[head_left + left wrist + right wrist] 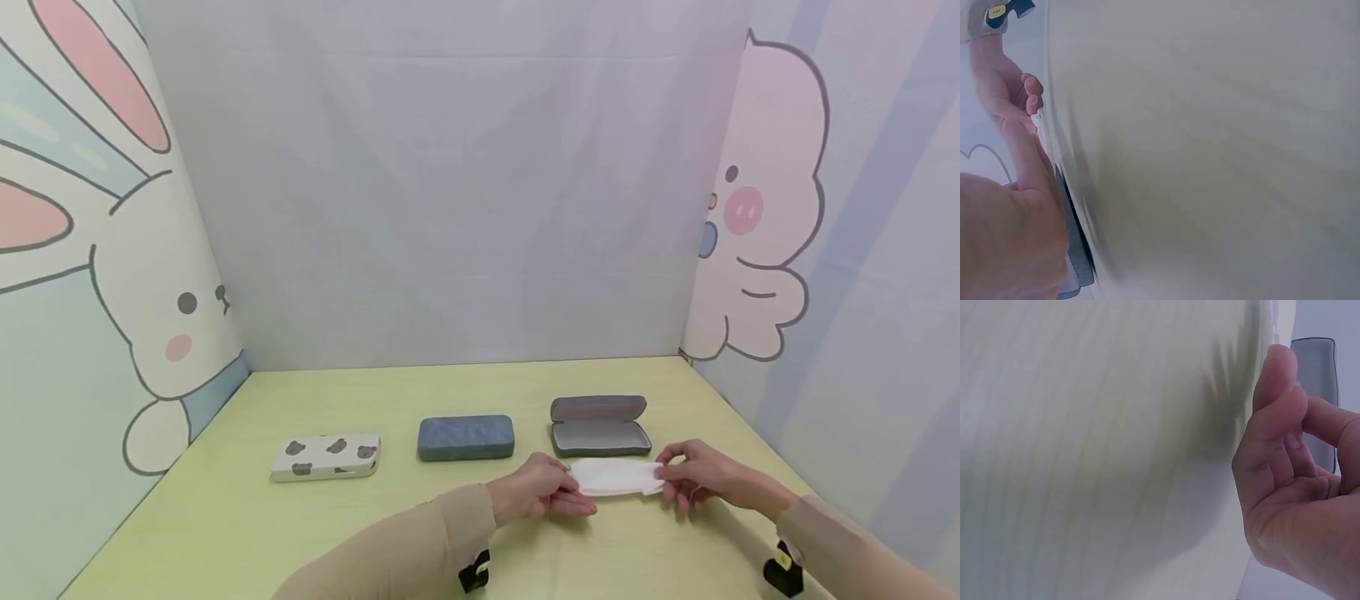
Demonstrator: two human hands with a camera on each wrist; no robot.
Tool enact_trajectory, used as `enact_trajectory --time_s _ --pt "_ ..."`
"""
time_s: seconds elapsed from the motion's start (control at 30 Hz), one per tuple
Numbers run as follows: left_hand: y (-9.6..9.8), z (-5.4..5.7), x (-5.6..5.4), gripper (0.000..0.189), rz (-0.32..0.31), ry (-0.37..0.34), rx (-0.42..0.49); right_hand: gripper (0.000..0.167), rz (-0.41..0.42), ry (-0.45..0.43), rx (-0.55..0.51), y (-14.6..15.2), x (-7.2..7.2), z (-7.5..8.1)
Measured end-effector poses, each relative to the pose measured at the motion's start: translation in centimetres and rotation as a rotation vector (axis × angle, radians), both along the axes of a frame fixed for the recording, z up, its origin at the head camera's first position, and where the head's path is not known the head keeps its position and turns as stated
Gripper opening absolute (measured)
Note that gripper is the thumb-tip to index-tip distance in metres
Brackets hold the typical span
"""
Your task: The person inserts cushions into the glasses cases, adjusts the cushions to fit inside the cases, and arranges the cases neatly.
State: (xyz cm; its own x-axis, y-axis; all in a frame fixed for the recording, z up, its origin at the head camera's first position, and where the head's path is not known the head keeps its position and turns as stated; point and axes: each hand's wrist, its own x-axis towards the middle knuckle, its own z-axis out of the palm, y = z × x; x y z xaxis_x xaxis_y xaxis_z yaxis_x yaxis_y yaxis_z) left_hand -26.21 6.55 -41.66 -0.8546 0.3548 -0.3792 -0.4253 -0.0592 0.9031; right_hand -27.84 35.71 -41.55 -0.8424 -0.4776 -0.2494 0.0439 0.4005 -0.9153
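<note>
A folded piece of white cloth or tissue (pixel 615 477) is stretched between the two hands, low over the table just in front of an open grey glasses case (pixel 602 438). The left hand (pixel 538 487) pinches its left end, thumb on top and fingers beneath. At the right end, the right hand (pixel 699 477) grips it between thumb and fingers. In the right wrist view the curled right fingers (pixel 1275 419) show close up, with only a sliver of white at their tips. The case's lid is raised, and its pale inside shows no glasses.
A blue glasses case (pixel 466 438), closed, lies left of the open one. Farther left is a white case with bear faces (pixel 327 457). All stand on a yellow-green table (pixel 352 533), with a grey curtain (pixel 450 208) behind and printed cartoon panels on both sides.
</note>
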Motion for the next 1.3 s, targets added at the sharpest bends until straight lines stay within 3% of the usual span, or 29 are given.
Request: enact_trajectory --time_s 0.47,0.87,1.3 --pt "-0.4 1.1 -1.2 0.011 -0.008 0.032 0.012 0.025 0.001 0.003 0.018 -0.1 -1.5 1.2" --pt "-0.4 1.3 -3.3 0.010 0.021 0.025 0.022 0.025 0.004 0.007 0.025 -0.3 -3.4 2.6" --pt "-0.3 1.3 -5.3 0.034 0.073 0.026 0.034 0.020 -0.029 0.002 0.030 -0.8 -5.4 2.4"
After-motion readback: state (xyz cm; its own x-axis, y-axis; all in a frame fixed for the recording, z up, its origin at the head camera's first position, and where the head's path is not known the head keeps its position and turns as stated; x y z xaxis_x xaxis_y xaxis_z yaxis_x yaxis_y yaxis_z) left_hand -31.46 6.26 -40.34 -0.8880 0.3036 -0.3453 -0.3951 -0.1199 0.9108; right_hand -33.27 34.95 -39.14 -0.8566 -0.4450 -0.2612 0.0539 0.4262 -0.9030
